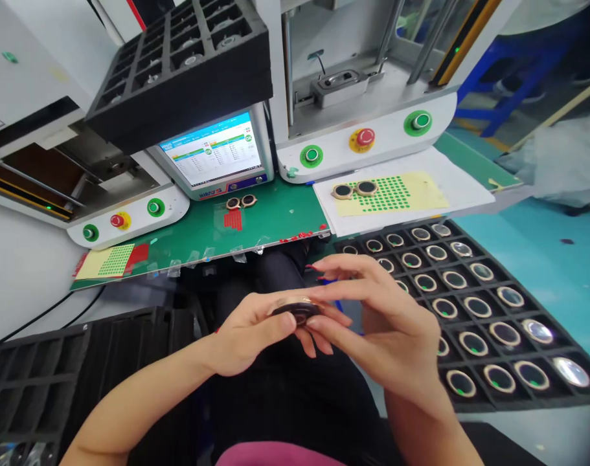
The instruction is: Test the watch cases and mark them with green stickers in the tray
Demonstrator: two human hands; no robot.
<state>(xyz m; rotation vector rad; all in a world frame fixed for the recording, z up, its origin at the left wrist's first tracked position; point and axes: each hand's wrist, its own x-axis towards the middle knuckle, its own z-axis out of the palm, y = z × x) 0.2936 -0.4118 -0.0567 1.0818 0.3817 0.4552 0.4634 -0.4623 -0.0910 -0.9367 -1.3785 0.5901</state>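
Over my lap I hold a round watch case (298,312) with a gold-coloured rim and a dark face, tilted nearly edge-on. My left hand (253,333) grips it from the left, thumb on the near side. My right hand (386,314) has its thumb and fingers closed about the right edge of the same case. The fingers partly cover it. Right of my right hand, a black foam tray (506,343) holds several similar gold-rimmed watch cases, many with a green dot.
A green bench (275,213) carries a lit screen (214,152) and a sheet of green dot stickers (386,194) with two watch cases on it. Press machines (333,152) with green and red buttons stand behind. Another foam tray (188,110) sits above the screen; black trays (46,369) lie lower left.
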